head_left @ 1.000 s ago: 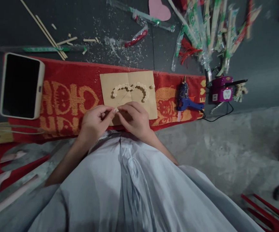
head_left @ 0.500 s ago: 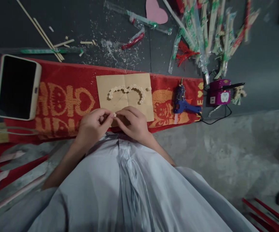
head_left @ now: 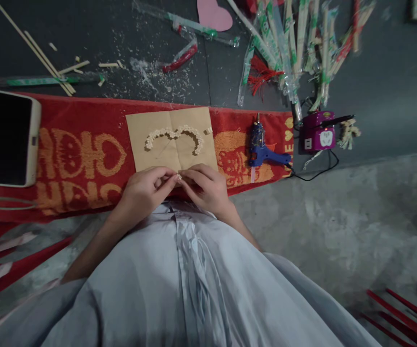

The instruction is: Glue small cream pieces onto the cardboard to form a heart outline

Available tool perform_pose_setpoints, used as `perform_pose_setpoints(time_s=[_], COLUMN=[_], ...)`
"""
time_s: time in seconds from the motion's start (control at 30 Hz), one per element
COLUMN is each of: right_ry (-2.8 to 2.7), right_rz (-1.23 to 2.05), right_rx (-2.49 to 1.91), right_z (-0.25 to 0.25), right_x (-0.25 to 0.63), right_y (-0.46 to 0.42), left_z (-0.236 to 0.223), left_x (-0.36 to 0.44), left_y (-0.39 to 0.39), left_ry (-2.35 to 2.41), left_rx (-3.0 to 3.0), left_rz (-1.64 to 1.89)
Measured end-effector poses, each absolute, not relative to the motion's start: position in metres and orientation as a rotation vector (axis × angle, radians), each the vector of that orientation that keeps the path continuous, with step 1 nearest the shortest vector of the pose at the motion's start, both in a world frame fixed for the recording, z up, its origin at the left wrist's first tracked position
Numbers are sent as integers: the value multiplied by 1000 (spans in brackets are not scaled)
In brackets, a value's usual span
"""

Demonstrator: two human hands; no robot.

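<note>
My left hand (head_left: 145, 192) and my right hand (head_left: 208, 189) meet at the near edge of a creased tan paper sheet (head_left: 154, 156). Fingertips of both are closed on a tiny pale piece (head_left: 179, 177), whose exact kind is too small to make out. Beyond my fingers, a curved row of small pale pieces (head_left: 164, 131) lies on the sheet like the top of a heart. A blue glue gun (head_left: 261, 149) rests to the right of the paper, on a red towel (head_left: 107, 113) with orange lettering.
At the left lies a phone (head_left: 6, 137) in a pale case. Wooden sticks (head_left: 44, 55) and white crumbs are scattered behind. Wrapped chopsticks (head_left: 295, 43), a pink paper heart (head_left: 213, 14) and a purple box with a cord (head_left: 318, 132) sit farther back and right.
The view has shifted, so the table things appear farther left. Both hands stay together on the tiny piece, now slightly farther right relative to the paper.
</note>
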State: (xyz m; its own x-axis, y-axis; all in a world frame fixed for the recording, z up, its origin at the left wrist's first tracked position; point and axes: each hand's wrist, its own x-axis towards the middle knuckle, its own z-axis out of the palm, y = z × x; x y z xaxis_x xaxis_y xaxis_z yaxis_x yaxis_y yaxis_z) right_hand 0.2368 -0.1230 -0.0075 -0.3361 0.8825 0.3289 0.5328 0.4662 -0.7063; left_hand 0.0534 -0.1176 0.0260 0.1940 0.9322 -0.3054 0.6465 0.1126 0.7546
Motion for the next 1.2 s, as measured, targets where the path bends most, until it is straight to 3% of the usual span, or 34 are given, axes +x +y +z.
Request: perform_pose_setpoints(time_s=[0.63, 1.2], right_ry=[-2003, -1857], right_rz=[415, 718], right_rx=[-1287, -1186], right_z=[-15, -11], right_x=[253, 260], right_y=[-119, -116], left_z=[13, 7], left_x=[73, 76], left_y=[-114, -118], left_ry=[1514, 1434], left_rx=[1858, 1992], left_rz=[610, 870])
